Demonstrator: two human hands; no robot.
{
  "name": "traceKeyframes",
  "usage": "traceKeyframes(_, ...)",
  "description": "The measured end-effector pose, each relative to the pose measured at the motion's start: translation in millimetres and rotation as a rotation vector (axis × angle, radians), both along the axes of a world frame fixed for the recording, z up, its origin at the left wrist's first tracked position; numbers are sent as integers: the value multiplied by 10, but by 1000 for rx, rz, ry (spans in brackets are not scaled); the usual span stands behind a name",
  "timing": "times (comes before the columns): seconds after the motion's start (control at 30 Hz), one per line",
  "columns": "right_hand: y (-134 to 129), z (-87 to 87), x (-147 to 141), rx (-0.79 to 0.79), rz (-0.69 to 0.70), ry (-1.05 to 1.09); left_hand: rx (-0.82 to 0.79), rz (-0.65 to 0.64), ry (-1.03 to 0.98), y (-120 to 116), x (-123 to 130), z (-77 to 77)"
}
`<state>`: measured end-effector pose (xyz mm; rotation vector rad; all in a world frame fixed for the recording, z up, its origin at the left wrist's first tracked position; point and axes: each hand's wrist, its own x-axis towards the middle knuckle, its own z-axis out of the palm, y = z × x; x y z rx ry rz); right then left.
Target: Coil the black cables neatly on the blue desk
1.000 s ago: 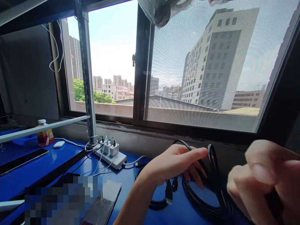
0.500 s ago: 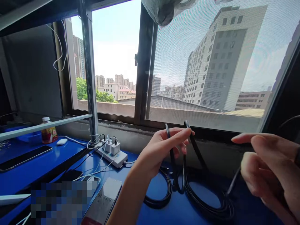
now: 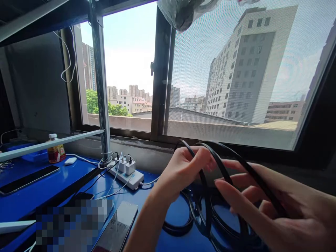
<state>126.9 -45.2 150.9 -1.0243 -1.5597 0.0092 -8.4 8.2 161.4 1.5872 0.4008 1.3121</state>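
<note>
Right hand [image 3: 294,231] swung inward, now close beside left hand [image 3: 181,171]; black cable [image 3: 219,162] now arching between them.

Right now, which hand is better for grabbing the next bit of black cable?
Probably your right hand: its thumb and forefinger are spread apart, and a strand of black cable runs across it. Your left hand looks busy, pinching the loops.

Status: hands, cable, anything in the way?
Left hand: gripping black cable. Right hand: at the raised loops, grip unclear. Nearby: coil on blue table, phone beside left forearm.
</note>
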Motion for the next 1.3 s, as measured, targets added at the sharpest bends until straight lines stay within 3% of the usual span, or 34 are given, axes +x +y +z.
traceKeyframes(0.1, 2, 12, -59, 67, 101, -125, -9, 94, 35, 38, -9, -28)
traceKeyframes(0.2, 5, -7, -65, -45, 170, -172, -9, 167, 76, 76, -26, -43)
traceKeyframes(0.27, 4, -17, -69, -115, 178, -198, -1, 189, 92, 85, -33, -37)
traceKeyframes(0.5, 97, 10, -85, -73, 171, -85, 116, 353, 192, 93, -101, 7)
traceKeyframes(0.67, 279, -12, 8, -119, 165, 147, 141, 230, 168, 30, -206, 59)
traceKeyframes(0.77, 308, -7, 33, -113, 135, 246, 180, 472, -14, -1, -234, 75)
traceKeyframes(0.83, 259, 10, 17, -108, 134, 282, 235, 599, -30, 24, -235, 61)
traceKeyframes(0.87, 215, 21, 1, -88, 138, 288, 246, 582, 9, 51, -228, 46)
traceKeyframes(0.93, 107, 44, -47, -12, 130, 311, 210, 427, 122, 131, -193, 7)
traceKeyframes(1.03, -28, 72, -135, 127, 18, 423, 89, 212, 167, 271, -73, -68)
traceKeyframes(1.17, 63, 73, -135, 249, -83, 479, -78, 170, 64, 403, 120, -165)
traceKeyframes(1.3, 380, 36, 85, 328, -75, 303, -310, 176, -103, 465, 151, -199)
